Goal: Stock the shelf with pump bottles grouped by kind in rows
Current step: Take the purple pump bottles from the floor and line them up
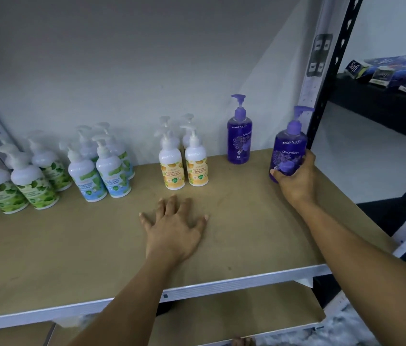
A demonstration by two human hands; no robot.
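Held purple pump bottle (288,148): upright or slightly tilted, near the right edge of the shelf (234,245), close beside the black upright post (321,116). Base hidden behind the fingers; contact with the shelf board could not be confirmed. Right hand (296,181): grip clenched around the lower body of this bottle. Second purple bottle (239,136): stood at the back edge, apart to the left. Left hand (174,228): grip released, palm flat on the board near the front edge, holding nothing.

Further left: yellow-label bottles (183,166) in two short rows, then blue-label bottles (102,171), then green-label bottles (19,186) at the left edge.

Probable step: placement of the held bottle in line with its purple counterpart.

Risks judged from this position:
- Pump head striking the post, tipping the bottle.
- Release on a tilted base, causing a fall off the right edge.
- Placement out of line, breaking the row.
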